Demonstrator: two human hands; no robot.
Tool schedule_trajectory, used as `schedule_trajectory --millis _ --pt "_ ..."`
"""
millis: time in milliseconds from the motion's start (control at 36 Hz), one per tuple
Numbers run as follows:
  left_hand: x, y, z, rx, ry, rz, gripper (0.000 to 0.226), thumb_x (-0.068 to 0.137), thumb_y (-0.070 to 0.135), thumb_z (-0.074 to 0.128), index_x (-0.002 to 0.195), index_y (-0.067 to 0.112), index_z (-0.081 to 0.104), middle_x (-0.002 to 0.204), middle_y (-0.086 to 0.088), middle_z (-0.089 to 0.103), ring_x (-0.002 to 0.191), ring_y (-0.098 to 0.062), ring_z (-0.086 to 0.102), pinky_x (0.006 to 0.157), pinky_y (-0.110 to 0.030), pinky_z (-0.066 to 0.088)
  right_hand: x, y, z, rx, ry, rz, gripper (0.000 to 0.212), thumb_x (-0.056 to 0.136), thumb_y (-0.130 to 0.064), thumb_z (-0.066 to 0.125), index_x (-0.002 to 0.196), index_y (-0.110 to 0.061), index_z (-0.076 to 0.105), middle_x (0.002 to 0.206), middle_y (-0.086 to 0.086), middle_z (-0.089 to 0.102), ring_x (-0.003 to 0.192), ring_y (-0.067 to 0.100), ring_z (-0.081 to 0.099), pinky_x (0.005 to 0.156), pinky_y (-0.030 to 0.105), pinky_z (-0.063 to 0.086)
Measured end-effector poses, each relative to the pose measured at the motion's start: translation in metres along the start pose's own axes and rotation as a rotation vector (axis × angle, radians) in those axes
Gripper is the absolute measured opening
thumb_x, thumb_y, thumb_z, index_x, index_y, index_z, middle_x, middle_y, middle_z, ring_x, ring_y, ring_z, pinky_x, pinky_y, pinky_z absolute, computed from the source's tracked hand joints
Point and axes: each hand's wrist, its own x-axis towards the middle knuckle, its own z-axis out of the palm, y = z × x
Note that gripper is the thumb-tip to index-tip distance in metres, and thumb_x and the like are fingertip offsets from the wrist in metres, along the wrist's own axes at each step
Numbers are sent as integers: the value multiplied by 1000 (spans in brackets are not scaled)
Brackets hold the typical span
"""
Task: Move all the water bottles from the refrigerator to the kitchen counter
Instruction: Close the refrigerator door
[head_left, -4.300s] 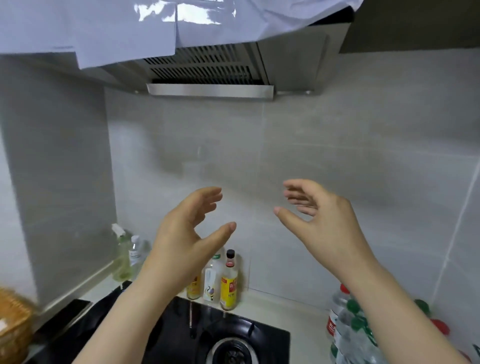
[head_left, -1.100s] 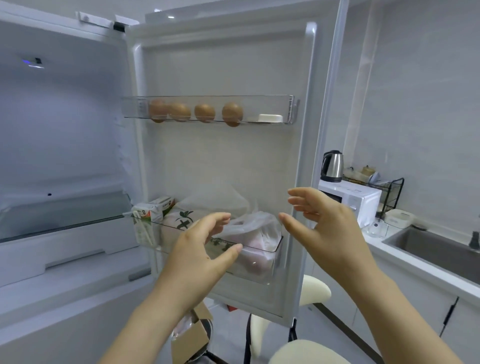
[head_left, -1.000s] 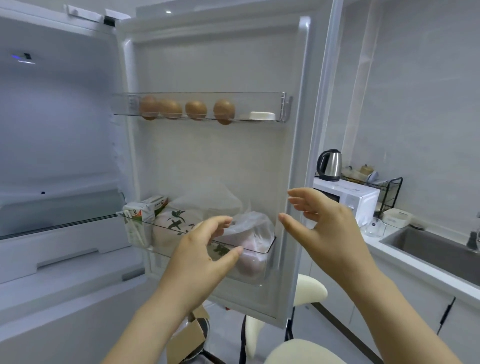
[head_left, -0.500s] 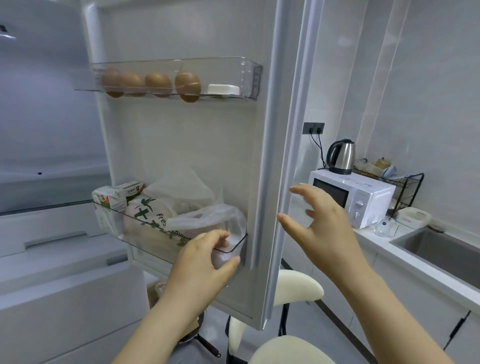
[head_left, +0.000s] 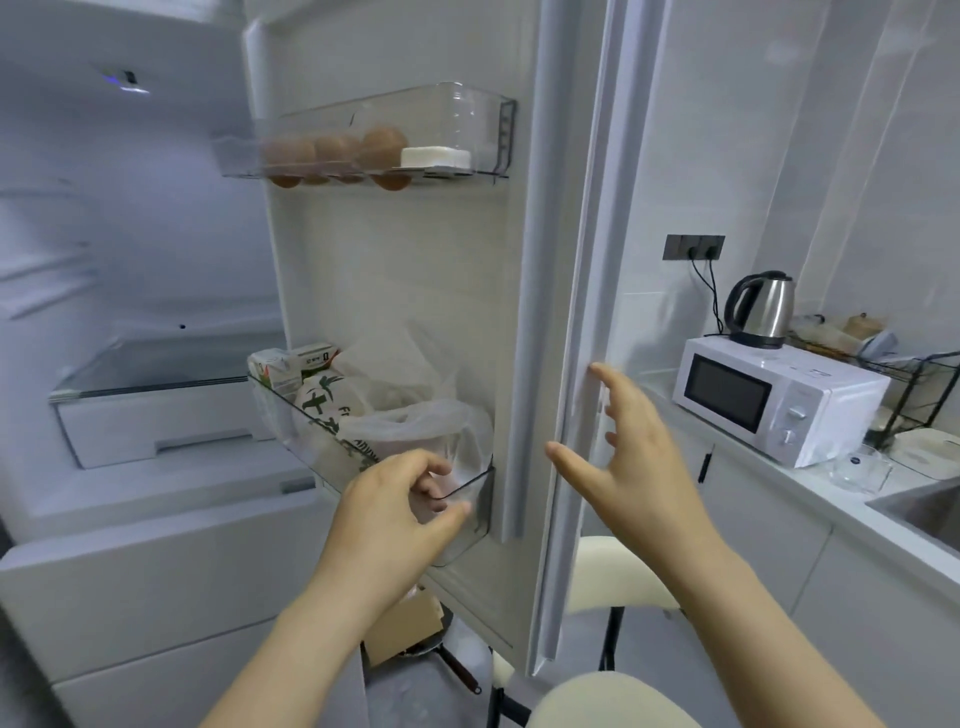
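Clear plastic door bin, shiny metal kettle, glossy white microwave, crinkled plastic bag

bright, even light | bluish cast inside refrigerator | soft blur | wide-angle bending at edges

on the open door of the refrigerator, the upper door bin holds a row of brown eggs and, to their right, a white block. the lower door bin carries small cartons at its inner end, a white bag with green print beside them and a clear plastic bag toward the outer end. inside, a glass shelf lies over a white drawer. at right the tabletop bears a white microwave with a steel kettle on top, a clear glass container just beside the microwave and a wire rack further along; a sink is set into it. the floor carries a cardboard box and cream stools.
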Motion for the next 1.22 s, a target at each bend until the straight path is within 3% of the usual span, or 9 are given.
schedule_trajectory --millis 139,278,500,611,778,889,1028,1222 --pt "-11 -7 -17 18 11 -14 21 75 25 76 91 29 63 76 7 60 86 12 50 66 0 35 -9 -15 7 20 45 -24 64 83 -34 68 137 -28 34 134 -10 39 115 6 44 96 26 41" --pt "-25 -19 -42 41 9 -57 19 77 25 75 91 29 63 76 9 60 75 2 55 61 -2 35 -22 -38 15 5 76 -75 53 82 -31 70 126 -28 41 121 -9 41 94 9 48 83 27 43" --pt "-53 -50 -95 46 5 -123 25 77 26 75 98 29 62 87 13 62 85 -1 56 65 0 34 -47 -94 36 -42 91 -158 38 82 -30 69 113 -27 46 111 -7 44 80 21 60 69 33 50" --pt "-67 -68 -127 70 -6 -129 32 77 23 75 107 22 63 96 13 61 95 -6 56 69 -3 35 -62 -127 51 -18 83 -179 35 84 -29 68 113 -26 48 109 -7 43 82 19 56 69 31 49" --pt "-92 -100 -172 28 -65 -158 43 79 28 72 119 28 57 121 14 57 115 -9 51 99 -23 39 -75 -177 79 54 69 -219 32 81 -22 69 107 -20 49 114 -7 46 90 12 52 79 38 53" --pt "-112 -119 -203 -50 -39 -183 48 80 32 71 124 35 52 132 14 53 120 -11 51 100 -27 42 -83 -207 97 71 47 -225 31 82 -22 68 107 -23 49 115 -8 44 89 17 56 78 41 54" --pt "-133 -139 -242 -21 10 -165 44 80 32 71 120 37 53 128 17 55 120 -9 52 100 -26 42 -90 -240 121 86 26 -240 34 80 -19 69 107 -23 49 115 -6 42 88 21 57 77 43 55" --pt "-145 -165 -286 27 77 -191 46 82 33 69 125 33 53 129 17 54 121 -5 50 104 -27 42 -91 -282 160 60 9 -287 34 82 -11 66 109 -24 52 121 -3 37 98 15 52 77 37 56"
